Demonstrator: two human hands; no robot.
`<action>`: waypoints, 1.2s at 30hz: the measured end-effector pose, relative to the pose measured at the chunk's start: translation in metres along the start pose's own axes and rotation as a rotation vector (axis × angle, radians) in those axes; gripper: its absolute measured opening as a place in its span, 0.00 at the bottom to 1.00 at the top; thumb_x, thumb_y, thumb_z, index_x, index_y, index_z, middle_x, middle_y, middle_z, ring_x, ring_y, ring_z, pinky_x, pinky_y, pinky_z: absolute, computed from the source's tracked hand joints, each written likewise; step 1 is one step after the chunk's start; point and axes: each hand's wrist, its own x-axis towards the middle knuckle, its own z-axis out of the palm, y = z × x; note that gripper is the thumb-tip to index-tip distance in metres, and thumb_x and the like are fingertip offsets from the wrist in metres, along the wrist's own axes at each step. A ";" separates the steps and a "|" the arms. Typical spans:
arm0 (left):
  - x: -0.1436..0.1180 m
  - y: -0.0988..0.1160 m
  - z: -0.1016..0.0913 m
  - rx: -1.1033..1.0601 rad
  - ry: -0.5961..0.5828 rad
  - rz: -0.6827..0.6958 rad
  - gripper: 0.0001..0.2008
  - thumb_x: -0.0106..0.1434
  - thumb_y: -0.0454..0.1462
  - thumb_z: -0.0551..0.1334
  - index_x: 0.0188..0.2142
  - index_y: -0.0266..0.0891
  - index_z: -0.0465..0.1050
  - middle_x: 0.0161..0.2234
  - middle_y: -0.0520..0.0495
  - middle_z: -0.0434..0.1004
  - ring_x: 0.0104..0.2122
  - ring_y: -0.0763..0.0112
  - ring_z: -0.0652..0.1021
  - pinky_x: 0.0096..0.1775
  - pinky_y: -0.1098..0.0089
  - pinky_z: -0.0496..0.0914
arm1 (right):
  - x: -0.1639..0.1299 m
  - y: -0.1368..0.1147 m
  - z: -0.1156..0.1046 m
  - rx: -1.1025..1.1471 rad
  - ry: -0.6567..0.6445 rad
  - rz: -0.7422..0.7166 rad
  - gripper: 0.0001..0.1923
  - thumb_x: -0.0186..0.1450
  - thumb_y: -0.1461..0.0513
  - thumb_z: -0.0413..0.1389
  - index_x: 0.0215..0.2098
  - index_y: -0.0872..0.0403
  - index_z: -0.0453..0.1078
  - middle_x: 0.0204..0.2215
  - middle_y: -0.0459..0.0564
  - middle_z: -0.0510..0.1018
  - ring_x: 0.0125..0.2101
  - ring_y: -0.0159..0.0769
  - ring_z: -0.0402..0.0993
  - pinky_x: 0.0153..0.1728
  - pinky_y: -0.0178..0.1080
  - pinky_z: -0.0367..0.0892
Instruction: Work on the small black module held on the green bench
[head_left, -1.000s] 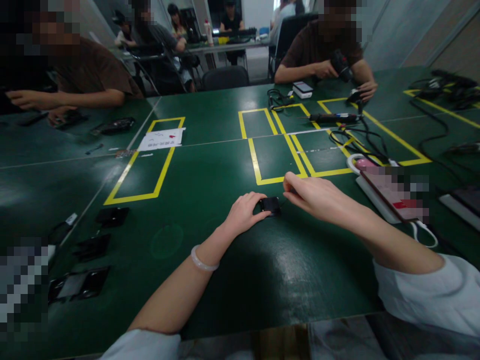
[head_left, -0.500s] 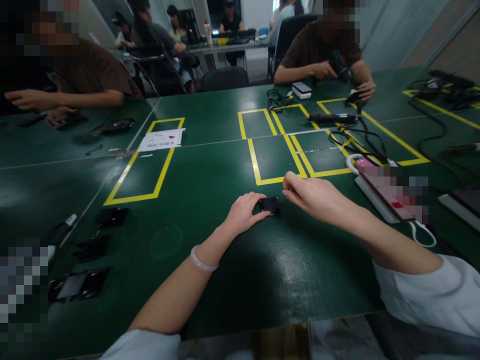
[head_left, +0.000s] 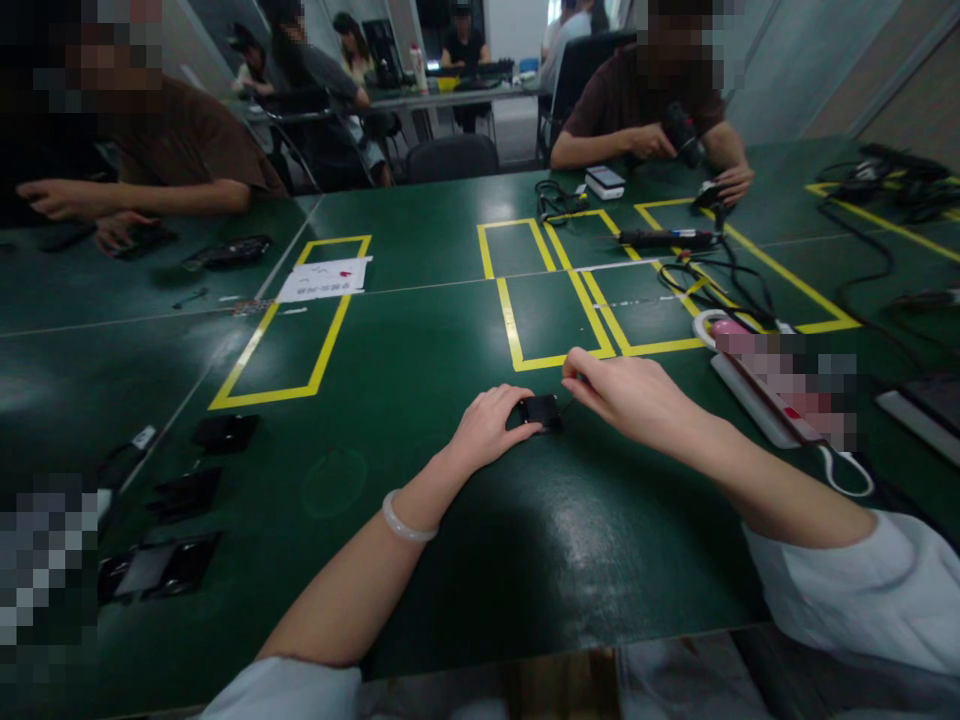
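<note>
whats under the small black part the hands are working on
The small black part lies flat on the green table, the left hand gripping its near side. The right hand covers whatever it pinches beside it.

bare table (head_left: 420,340) ahead, power strip (head_left: 757,395) right — black parts (head_left: 225,433) left

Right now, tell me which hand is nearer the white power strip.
Right. The right hand lies just left of the white power strip, while the left hand sits farther left, holding the small black part.
</note>
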 end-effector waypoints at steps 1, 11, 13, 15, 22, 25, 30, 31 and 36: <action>0.000 0.000 0.000 -0.002 -0.001 -0.001 0.19 0.64 0.48 0.59 0.49 0.41 0.66 0.44 0.45 0.72 0.45 0.61 0.73 0.46 0.63 0.67 | -0.001 0.001 0.000 0.021 0.002 -0.008 0.10 0.70 0.57 0.42 0.43 0.52 0.61 0.29 0.48 0.77 0.26 0.37 0.73 0.22 0.35 0.48; 0.000 0.000 -0.001 -0.001 0.000 0.000 0.19 0.64 0.47 0.59 0.50 0.41 0.65 0.44 0.45 0.72 0.44 0.61 0.73 0.46 0.62 0.67 | -0.002 -0.001 -0.001 0.009 0.015 -0.023 0.13 0.70 0.53 0.42 0.39 0.52 0.62 0.27 0.48 0.77 0.26 0.38 0.73 0.23 0.35 0.48; 0.000 0.000 0.000 -0.001 -0.004 -0.002 0.19 0.64 0.48 0.58 0.50 0.41 0.66 0.45 0.45 0.72 0.44 0.61 0.73 0.45 0.62 0.67 | -0.001 -0.001 -0.001 0.002 0.013 -0.016 0.12 0.70 0.55 0.42 0.40 0.52 0.62 0.27 0.49 0.77 0.26 0.37 0.73 0.23 0.35 0.48; -0.001 0.000 0.000 -0.003 -0.002 -0.002 0.19 0.64 0.48 0.59 0.50 0.41 0.66 0.45 0.45 0.72 0.45 0.61 0.73 0.46 0.62 0.67 | -0.002 0.000 -0.001 0.027 0.011 -0.026 0.10 0.70 0.57 0.42 0.42 0.53 0.61 0.29 0.49 0.77 0.26 0.37 0.73 0.23 0.35 0.48; 0.000 0.001 -0.001 -0.007 0.000 -0.001 0.19 0.64 0.48 0.59 0.50 0.41 0.66 0.44 0.45 0.73 0.45 0.61 0.73 0.46 0.62 0.67 | -0.005 0.000 -0.004 0.052 0.009 -0.058 0.09 0.69 0.58 0.43 0.41 0.52 0.61 0.30 0.48 0.77 0.27 0.36 0.73 0.23 0.35 0.49; 0.000 0.001 0.000 -0.001 0.003 -0.001 0.20 0.63 0.48 0.59 0.50 0.41 0.66 0.45 0.45 0.73 0.45 0.61 0.73 0.46 0.62 0.67 | -0.004 -0.001 -0.003 -0.018 0.003 -0.037 0.12 0.70 0.54 0.43 0.40 0.52 0.62 0.27 0.49 0.77 0.26 0.37 0.73 0.23 0.35 0.47; 0.000 0.001 -0.001 -0.004 -0.004 -0.003 0.19 0.64 0.48 0.59 0.50 0.41 0.66 0.45 0.45 0.73 0.45 0.61 0.73 0.45 0.62 0.67 | -0.004 0.001 -0.001 0.017 0.008 -0.077 0.09 0.69 0.59 0.43 0.42 0.53 0.61 0.28 0.48 0.77 0.26 0.36 0.72 0.23 0.35 0.49; 0.000 0.001 -0.001 -0.004 -0.004 -0.005 0.19 0.63 0.48 0.59 0.50 0.41 0.66 0.45 0.45 0.73 0.45 0.61 0.73 0.45 0.62 0.67 | -0.005 0.001 -0.002 0.036 0.015 -0.091 0.08 0.69 0.60 0.43 0.43 0.53 0.60 0.28 0.47 0.77 0.26 0.35 0.72 0.23 0.34 0.49; 0.001 0.001 -0.002 -0.007 -0.009 -0.008 0.19 0.63 0.48 0.59 0.49 0.42 0.66 0.45 0.45 0.73 0.45 0.61 0.73 0.45 0.62 0.67 | -0.006 -0.001 -0.004 0.036 0.045 -0.077 0.08 0.68 0.58 0.44 0.41 0.53 0.60 0.29 0.48 0.76 0.27 0.36 0.73 0.23 0.35 0.49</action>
